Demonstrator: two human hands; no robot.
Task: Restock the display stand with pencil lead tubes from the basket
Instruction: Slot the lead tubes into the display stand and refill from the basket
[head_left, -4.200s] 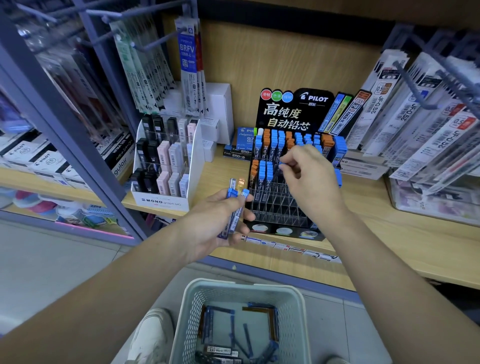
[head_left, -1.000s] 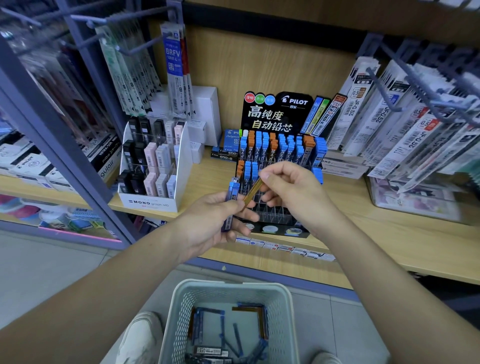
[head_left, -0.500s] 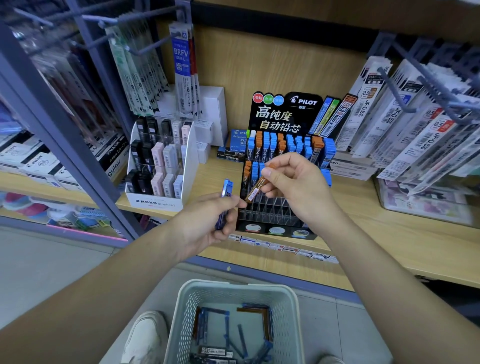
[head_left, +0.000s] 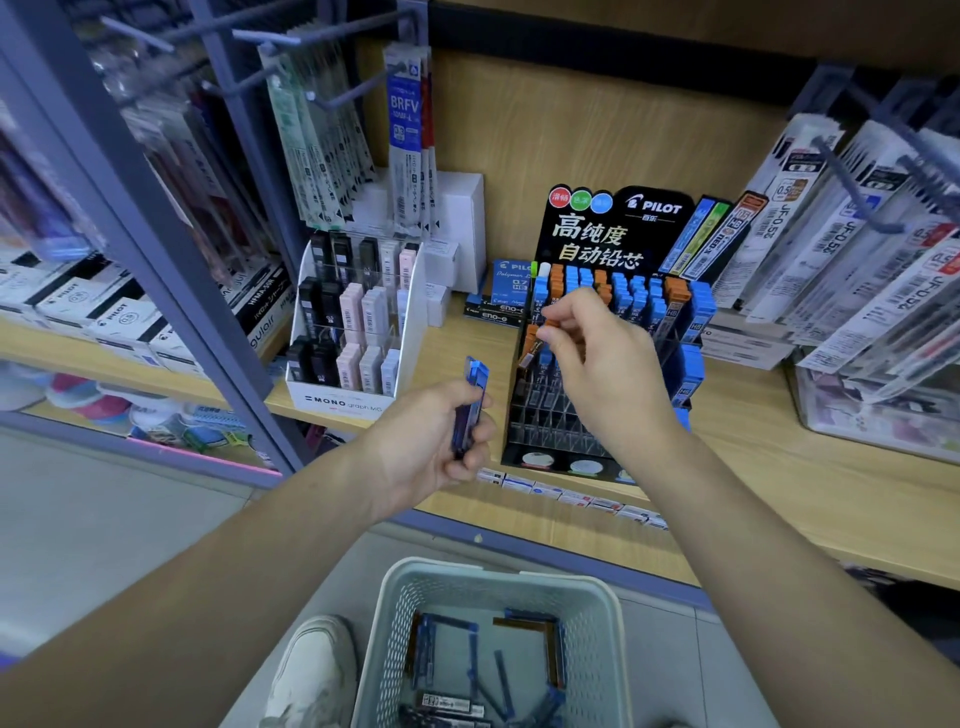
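Thumb and forefinger of the right hand (head_left: 597, 364) pinch a slim orange-capped pencil lead tube (head_left: 527, 359), held tilted at the left columns of the black tiered PILOT display stand (head_left: 550, 415). Whether its lower end sits in a slot I cannot tell. The left hand (head_left: 426, 447), just left of the stand, grips blue-capped lead tubes (head_left: 474, 400) upright in curled fingers. The stand's upper rows hold blue and orange tubes. It sits on a light wooden shelf (head_left: 805, 483), near a white MONO cardboard display box (head_left: 343, 402). Below, on the floor, a pale perforated plastic basket (head_left: 498, 574) holds more loose tubes (head_left: 470, 649), beside a white shoe (head_left: 317, 670).
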